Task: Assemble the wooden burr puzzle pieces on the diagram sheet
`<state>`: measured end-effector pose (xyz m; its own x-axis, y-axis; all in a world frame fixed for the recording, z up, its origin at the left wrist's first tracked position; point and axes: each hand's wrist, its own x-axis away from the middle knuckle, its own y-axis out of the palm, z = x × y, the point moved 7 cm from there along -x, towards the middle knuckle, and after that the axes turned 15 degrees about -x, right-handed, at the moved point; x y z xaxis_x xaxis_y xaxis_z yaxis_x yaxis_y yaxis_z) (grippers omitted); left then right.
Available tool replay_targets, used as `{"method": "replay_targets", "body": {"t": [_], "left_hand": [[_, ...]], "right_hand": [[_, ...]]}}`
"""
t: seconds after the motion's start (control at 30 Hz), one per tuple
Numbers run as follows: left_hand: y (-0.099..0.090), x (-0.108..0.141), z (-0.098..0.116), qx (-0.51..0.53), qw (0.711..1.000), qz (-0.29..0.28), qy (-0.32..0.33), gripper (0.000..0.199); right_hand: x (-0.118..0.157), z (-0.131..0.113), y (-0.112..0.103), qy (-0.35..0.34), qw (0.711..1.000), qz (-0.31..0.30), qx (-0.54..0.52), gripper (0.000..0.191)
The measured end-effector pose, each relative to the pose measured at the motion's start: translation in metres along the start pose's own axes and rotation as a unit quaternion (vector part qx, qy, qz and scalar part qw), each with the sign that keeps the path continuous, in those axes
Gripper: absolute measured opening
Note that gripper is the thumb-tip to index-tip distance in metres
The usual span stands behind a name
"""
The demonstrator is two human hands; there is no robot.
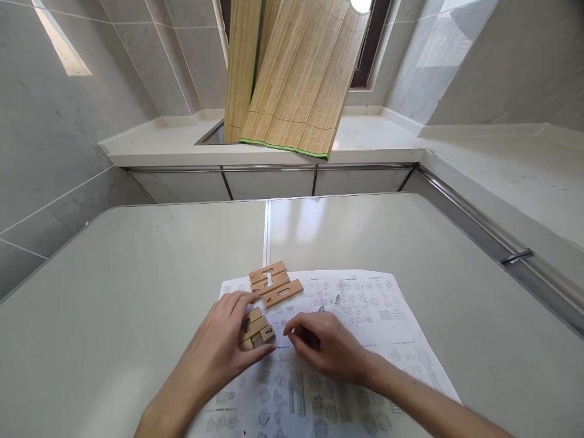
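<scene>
My left hand curls around a small cluster of interlocked wooden puzzle pieces, thumb at the near side and fingers at the far side. One piece end in the cluster bears the number 3. Just to the right, my right hand is closed, its fingertips drawn together a little apart from the cluster. Whether anything small is between those fingers is hidden. Beyond my left fingertips lie three loose notched wooden bars side by side, with numbers marked on them. A printed instruction sheet with many small diagrams lies under both hands.
The sheet rests on a pale table with a seam down its middle. Behind it are a white ledge and a hanging bamboo blind. Metal rails run along the right wall, and grey tiles cover the walls.
</scene>
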<state>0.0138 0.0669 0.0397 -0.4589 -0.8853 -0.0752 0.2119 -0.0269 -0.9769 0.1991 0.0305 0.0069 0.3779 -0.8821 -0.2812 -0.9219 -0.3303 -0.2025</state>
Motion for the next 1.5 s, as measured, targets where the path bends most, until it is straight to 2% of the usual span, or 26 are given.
{"method": "replay_targets", "body": {"t": [0.1,0.2,0.5,0.57,0.67,0.77,0.9,1.07,1.2,1.37,1.5], "left_hand": [[0.006,0.019,-0.011,-0.017,0.999,0.037,-0.01,0.053],[0.006,0.029,-0.022,-0.033,0.997,0.062,-0.021,0.051],[-0.002,0.022,-0.053,-0.087,0.984,0.063,-0.139,0.06],[-0.004,0.015,-0.049,-0.091,0.984,0.081,-0.127,0.06],[-0.007,0.001,-0.03,-0.088,0.988,0.109,-0.059,0.058],[-0.008,-0.015,-0.01,-0.082,0.991,0.102,-0.013,0.048],[-0.005,-0.037,0.003,-0.081,0.993,0.079,-0.016,0.032],[-0.001,-0.053,0.0,-0.078,0.993,0.076,-0.046,0.028],[0.002,-0.054,-0.003,-0.065,0.992,0.086,-0.06,0.026],[0.006,-0.05,0.002,-0.036,0.996,0.069,-0.043,0.023],[0.008,-0.047,0.01,-0.001,0.999,0.045,-0.019,0.023]], "right_hand": [[0.0,0.0,0.001,0.0,1.0,-0.003,0.011,0.013],[0.001,0.001,0.001,0.004,1.0,-0.006,0.011,0.013],[0.002,0.0,0.002,0.004,1.0,-0.011,0.018,0.014],[0.001,0.0,0.003,0.002,1.0,-0.012,0.019,0.015],[0.001,0.0,0.003,-0.001,1.0,-0.011,0.019,0.014],[0.002,0.001,0.003,-0.002,1.0,-0.011,0.018,0.013],[0.003,0.0,0.002,-0.019,0.999,0.004,0.034,0.015],[0.002,-0.004,-0.002,-0.045,0.996,0.027,0.074,0.015],[0.002,-0.006,-0.002,-0.055,0.994,0.032,0.093,0.016],[0.004,-0.012,-0.007,-0.09,0.981,0.09,0.145,0.02],[0.006,-0.007,-0.013,-0.052,0.969,0.133,0.204,0.042]]}}
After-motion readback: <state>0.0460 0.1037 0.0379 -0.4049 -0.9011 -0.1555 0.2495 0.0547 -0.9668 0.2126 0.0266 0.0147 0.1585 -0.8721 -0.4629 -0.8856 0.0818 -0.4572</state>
